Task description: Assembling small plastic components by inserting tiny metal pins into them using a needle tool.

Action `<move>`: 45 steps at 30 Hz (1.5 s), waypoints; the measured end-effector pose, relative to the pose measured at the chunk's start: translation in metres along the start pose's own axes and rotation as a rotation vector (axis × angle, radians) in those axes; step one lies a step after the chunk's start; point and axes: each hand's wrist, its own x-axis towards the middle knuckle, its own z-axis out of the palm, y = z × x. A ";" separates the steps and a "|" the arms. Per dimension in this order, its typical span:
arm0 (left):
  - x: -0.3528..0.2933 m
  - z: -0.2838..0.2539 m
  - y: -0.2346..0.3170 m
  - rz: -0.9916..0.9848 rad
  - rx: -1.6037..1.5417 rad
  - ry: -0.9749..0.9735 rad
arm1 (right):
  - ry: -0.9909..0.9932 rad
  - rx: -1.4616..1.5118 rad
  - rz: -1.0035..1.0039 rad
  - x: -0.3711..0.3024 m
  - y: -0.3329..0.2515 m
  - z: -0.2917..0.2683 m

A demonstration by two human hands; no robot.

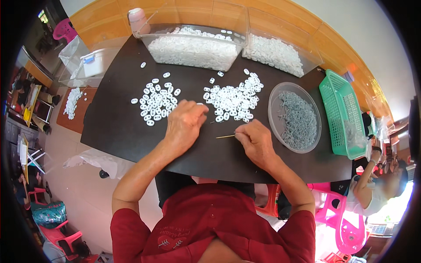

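My left hand [186,120] rests over the dark table between two groups of white oval two-hole pieces. Its fingers are bent and pressed together; what they hold, if anything, is hidden. One white piece shows at its fingertips. In my closed right hand [255,139] is a thin brass-coloured rod [225,136], pointing left toward my left hand. Left of my left hand lies a loose, spread group of white oval pieces [155,101]. A denser pile of white oval pieces [234,98] sits beyond and between my hands. Small dark screws lie at its near edge.
Right of my right hand stands a round clear tray [274,127] of grey screws [298,120]. A green basket [344,114] is at the table's right edge. Clear bins [193,48] [274,52] of white pieces line the back, beside a pink bottle [138,21]. Another person [372,188] sits at right.
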 end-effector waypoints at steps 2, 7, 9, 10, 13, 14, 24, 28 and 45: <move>-0.007 0.002 0.015 -0.009 -0.126 0.007 | -0.048 0.097 0.107 -0.005 -0.004 0.002; -0.026 0.012 0.040 -0.159 -0.343 -0.184 | -0.064 0.102 0.021 -0.006 -0.029 0.012; -0.026 0.008 0.043 -0.266 -0.413 -0.218 | -0.037 0.113 0.021 -0.006 -0.032 0.014; -0.025 0.007 0.044 -0.379 -0.482 -0.254 | -0.014 0.129 0.023 -0.006 -0.033 0.014; -0.025 0.011 0.041 -0.495 -0.579 -0.257 | 0.018 0.210 0.196 -0.008 -0.037 0.014; -0.026 0.013 0.040 -0.489 -0.577 -0.254 | 0.022 0.208 0.190 -0.009 -0.038 0.016; 0.069 0.029 -0.027 0.046 0.162 -0.005 | 0.053 0.632 0.535 -0.015 -0.030 0.017; 0.104 0.061 -0.065 0.213 0.417 -0.156 | 0.064 0.613 0.523 -0.015 -0.027 0.019; 0.098 0.074 -0.076 0.227 0.386 -0.233 | 0.049 0.542 0.455 -0.016 -0.018 0.026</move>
